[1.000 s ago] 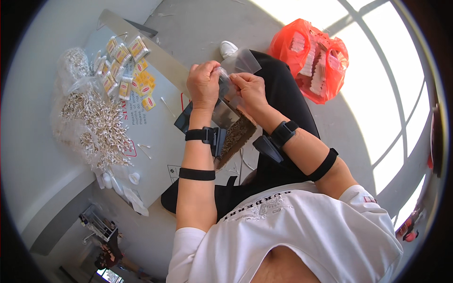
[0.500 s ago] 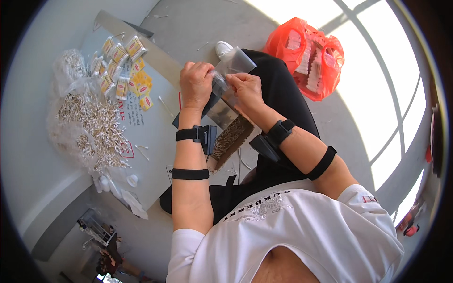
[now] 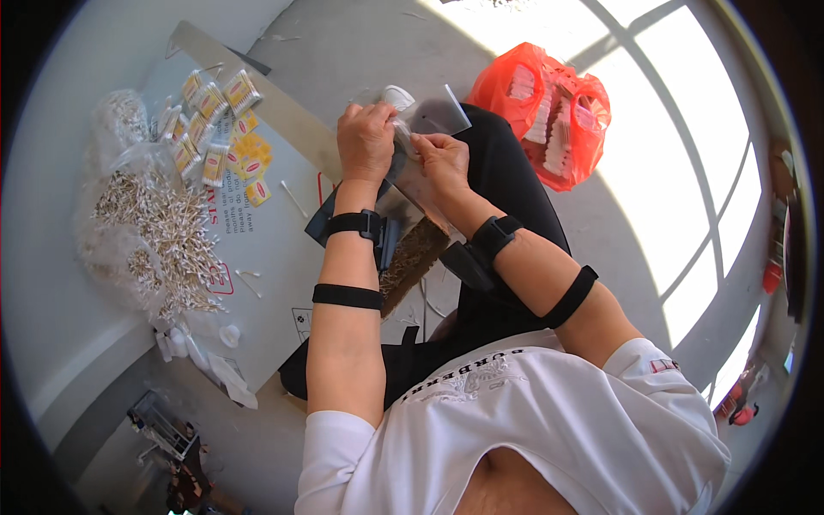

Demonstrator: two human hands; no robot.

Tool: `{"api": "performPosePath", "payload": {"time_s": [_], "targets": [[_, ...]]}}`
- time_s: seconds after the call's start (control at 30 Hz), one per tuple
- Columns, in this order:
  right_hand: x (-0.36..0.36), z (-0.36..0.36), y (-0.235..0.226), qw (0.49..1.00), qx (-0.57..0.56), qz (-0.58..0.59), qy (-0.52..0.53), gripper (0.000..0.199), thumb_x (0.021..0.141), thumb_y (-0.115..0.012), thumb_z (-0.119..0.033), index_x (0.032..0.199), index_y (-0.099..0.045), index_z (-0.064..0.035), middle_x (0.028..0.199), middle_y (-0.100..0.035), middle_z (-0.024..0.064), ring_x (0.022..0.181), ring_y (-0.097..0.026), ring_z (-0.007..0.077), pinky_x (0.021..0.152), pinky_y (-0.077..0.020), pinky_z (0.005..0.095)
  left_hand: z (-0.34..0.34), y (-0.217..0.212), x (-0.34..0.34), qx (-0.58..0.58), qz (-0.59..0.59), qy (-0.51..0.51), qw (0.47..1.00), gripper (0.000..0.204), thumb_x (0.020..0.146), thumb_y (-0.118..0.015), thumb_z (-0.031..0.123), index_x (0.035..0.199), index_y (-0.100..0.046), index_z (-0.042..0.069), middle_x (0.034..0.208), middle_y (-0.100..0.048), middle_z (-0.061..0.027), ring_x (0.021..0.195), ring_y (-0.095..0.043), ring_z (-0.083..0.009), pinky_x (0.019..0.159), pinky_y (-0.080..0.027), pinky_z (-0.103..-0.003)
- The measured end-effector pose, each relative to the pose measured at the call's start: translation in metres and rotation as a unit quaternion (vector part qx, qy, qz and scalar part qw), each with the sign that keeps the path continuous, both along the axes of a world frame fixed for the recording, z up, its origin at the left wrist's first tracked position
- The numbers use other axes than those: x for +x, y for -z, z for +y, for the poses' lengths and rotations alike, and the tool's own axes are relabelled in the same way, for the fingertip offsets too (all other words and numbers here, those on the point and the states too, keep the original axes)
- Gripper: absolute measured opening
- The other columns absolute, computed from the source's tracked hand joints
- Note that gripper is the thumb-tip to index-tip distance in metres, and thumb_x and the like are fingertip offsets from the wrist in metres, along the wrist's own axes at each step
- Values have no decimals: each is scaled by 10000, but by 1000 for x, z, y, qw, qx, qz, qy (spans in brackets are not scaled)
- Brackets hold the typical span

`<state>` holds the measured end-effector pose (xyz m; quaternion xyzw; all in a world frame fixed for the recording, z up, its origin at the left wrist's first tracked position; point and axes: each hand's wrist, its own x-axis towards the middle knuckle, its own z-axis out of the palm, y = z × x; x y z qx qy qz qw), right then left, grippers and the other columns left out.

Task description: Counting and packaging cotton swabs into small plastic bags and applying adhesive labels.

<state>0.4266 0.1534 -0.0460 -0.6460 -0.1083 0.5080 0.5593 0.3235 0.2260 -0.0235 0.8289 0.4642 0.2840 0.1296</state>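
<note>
My left hand (image 3: 365, 144) is closed, its fingertips pinching a piece of clear plastic film (image 3: 403, 137). The other side of that film sits between the thumb and fingers of my right hand (image 3: 442, 160), also closed. Glare and the fingers hide whether the film is a bag and whether anything is in it. Just beyond my hands is a flat translucent plastic sheet (image 3: 439, 113). Below them, between my forearms, a cardboard box (image 3: 410, 287) holds many cotton swabs (image 3: 396, 273); my left wrist strap partly covers it.
On the grey board (image 3: 275, 257) at left lie a heap of loose cotton swabs (image 3: 172, 232) in clear plastic, several swab packs (image 3: 210, 103) and yellow cards (image 3: 249, 154). A red plastic bag (image 3: 584, 142) with white ridged packs stands on the floor, beyond my knee.
The film stays pinched between both hands, which have shifted only slightly. The surroundings sit a little differently in view, with the red bag and board further left.
</note>
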Motion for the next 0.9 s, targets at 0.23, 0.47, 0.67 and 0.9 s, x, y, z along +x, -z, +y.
{"api": "performPosePath", "payload": {"time_s": [0.23, 0.47, 0.67, 0.9], "targets": [[2, -9, -17, 993, -19, 106, -42, 137, 877, -716, -140, 834, -702, -10, 676, -606, 3, 550, -477, 55, 464, -369, 208, -5, -14, -21, -5, 1, 11, 1000, 128, 730, -722, 78, 831, -648, 105, 801, -672, -36, 805, -582, -279, 745, -473, -395], [0, -11, -18, 998, 39, 44, -22, 154, 894, -693, -139, 809, -698, -10, 678, -615, 17, 536, -467, 51, 460, -357, 202, -10, -16, -18, 4, -20, -5, 1000, 137, 739, -722, 68, 856, -655, 91, 824, -680, -47, 810, -578, -283, 744, -482, -384], [7, -8, -7, 998, 45, 28, -26, 148, 890, -697, -129, 818, -699, 0, 672, -612, 21, 515, -465, 58, 451, -339, 192, -12, -11, -14, -5, -9, -8, 1000, 154, 739, -722, 63, 876, -656, 90, 839, -684, -52, 824, -579, -286, 753, -483, -384], [0, -12, -8, 998, 27, 4, -59, 125, 877, -714, -115, 828, -703, 0, 668, -596, 2, 544, -476, 54, 460, -358, 203, -11, -10, -23, 2, 4, 4, 1000, 143, 730, -711, 45, 853, -656, 94, 839, -684, -53, 843, -585, -282, 764, -486, -382]]}}
